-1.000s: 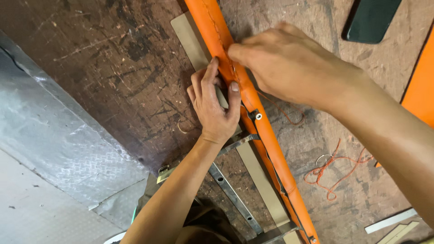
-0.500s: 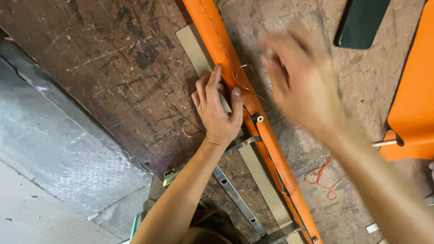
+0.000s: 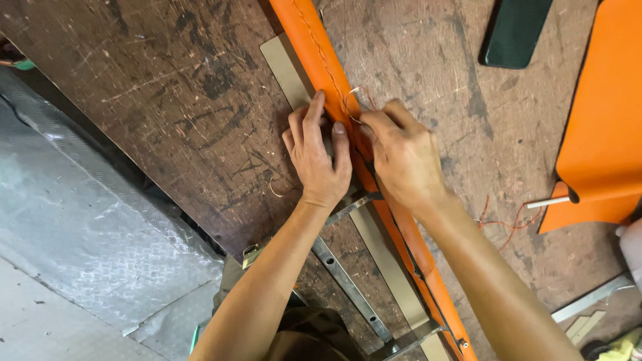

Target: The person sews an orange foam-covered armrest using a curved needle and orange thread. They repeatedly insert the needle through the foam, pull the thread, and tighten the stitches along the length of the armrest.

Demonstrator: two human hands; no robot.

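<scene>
Head view looks straight down on a scarred dark wooden desk (image 3: 167,100) with a long orange leather strap (image 3: 314,40) running diagonally across it, stitched down the middle, sitting on top of a flat tan strip (image 3: 284,63).

Left hand (image 3: 317,157) is flat, fingers together, pressing down right beside the strap's edge and onto the tan strip. Right hand (image 3: 404,157) is closed in a pinch on the thin thread (image 3: 358,93) where it loops up out of the stitch line, so that's where the work is, about mid-strap.

What could go wrong, as I see it: the thread loop is loose and curly, so a hard tug could knot it or pucker the seam. If the left hand lets up, the strap could slide off the tan strip and the stitch line would wander. Whether there's a needle in that pinch I can't tell; if so, the left fingertips are very close.

Count: one strap, one tan strip, two hands, one bigger orange leather piece (image 3: 602,120) at the right, one dark green object (image 3: 515,30) up top, one tangle of loose orange thread (image 3: 505,224), one metal bar with holes (image 3: 348,287) at the bottom.
</scene>
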